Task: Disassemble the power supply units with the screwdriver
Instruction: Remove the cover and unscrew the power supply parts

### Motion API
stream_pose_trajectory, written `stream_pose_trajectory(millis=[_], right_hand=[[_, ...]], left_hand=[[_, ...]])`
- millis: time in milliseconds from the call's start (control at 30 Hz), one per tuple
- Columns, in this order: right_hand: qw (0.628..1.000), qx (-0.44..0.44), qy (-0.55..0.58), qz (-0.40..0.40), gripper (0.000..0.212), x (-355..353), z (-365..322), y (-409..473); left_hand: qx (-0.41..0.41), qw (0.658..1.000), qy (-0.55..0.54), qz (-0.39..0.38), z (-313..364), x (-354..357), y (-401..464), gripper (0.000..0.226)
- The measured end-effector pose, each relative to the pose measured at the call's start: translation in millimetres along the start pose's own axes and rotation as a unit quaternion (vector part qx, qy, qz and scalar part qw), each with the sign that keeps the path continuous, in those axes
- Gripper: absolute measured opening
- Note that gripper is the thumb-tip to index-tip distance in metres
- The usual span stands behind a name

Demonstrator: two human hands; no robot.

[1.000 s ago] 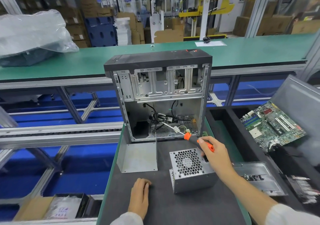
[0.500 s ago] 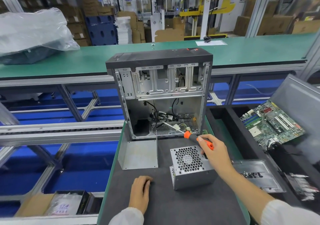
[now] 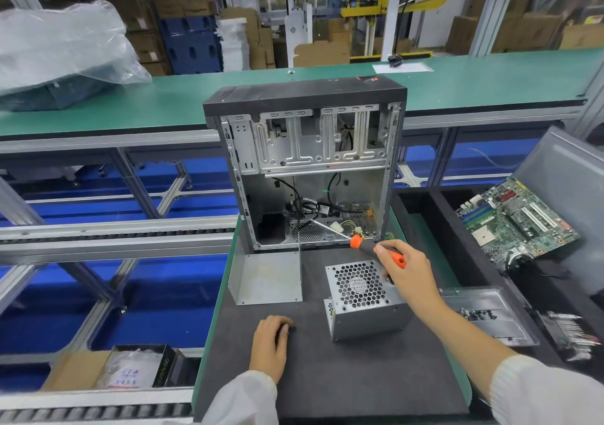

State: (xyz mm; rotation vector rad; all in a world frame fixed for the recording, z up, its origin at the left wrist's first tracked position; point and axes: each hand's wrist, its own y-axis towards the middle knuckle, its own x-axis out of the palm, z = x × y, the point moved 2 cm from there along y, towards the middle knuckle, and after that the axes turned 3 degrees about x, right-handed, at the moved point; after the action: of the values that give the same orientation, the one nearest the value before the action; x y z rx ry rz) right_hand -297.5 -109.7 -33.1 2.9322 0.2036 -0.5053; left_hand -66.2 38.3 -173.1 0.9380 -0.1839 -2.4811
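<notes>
Right hand (image 3: 403, 272) fingers grip the screwdriver (image 3: 376, 247) above the power supply unit (image 3: 362, 297), shaft angled into the open case (image 3: 307, 163). Left hand (image 3: 269, 346) rests flat, fingers relaxed, on the worktop (image 3: 327, 375).

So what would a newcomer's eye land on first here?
The open computer case standing upright at the mat's far edge, its cables showing. In front of it, the right hand holds an orange-handled screwdriver over the power supply unit. A green motherboard leans in the tray at right.
</notes>
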Motion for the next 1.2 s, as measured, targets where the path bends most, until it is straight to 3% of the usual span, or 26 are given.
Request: stream_pose_trajectory(millis=[267,400,500,600,733,867,933,1067,1200], right_hand=[[0.999,0.029,-0.009,-0.023,0.017,-2.7,-7.7,2.2],[0.988,0.107,0.078,-0.083,0.027,-15.8,-16.5,6.4],[0.974,0.169,0.080,-0.131,0.029,-26.3,-15.5,1.5],[0.957,0.228,0.124,-0.127,0.024,-36.9,-13.2,-4.8],[0.938,0.273,0.170,-0.129,0.013,-53.7,-10.5,-13.7],[0.950,0.271,0.117,-0.099,0.004,-61.5,-5.8,-17.0],[0.956,0.264,0.081,-0.097,0.006,-61.2,-3.6,-16.5],[0.963,0.238,0.006,-0.126,0.004,-60.2,-4.3,-13.2],[0.957,0.237,-0.072,-0.151,0.019,-61.3,1.4,-11.0]], left_hand=[[-0.083,0.996,-0.025,-0.033,8.8,-7.3,12.0,0.027],[-0.101,0.993,-0.017,-0.060,25.0,-17.6,23.8,0.019],[-0.075,0.991,-0.006,-0.114,42.1,-21.9,33.8,0.011],[-0.061,0.987,-0.025,-0.147,66.7,-23.0,42.2,0.030],[-0.110,0.968,-0.123,-0.192,104.6,-15.2,50.3,0.047],[-0.162,0.937,-0.134,-0.280,122.4,0.5,59.1,0.065],[-0.170,0.937,-0.124,-0.279,119.3,7.7,62.1,0.070],[-0.191,0.921,-0.198,-0.274,113.1,11.8,61.4,0.051],[-0.224,0.894,-0.278,-0.270,114.6,15.1,58.5,0.027]])
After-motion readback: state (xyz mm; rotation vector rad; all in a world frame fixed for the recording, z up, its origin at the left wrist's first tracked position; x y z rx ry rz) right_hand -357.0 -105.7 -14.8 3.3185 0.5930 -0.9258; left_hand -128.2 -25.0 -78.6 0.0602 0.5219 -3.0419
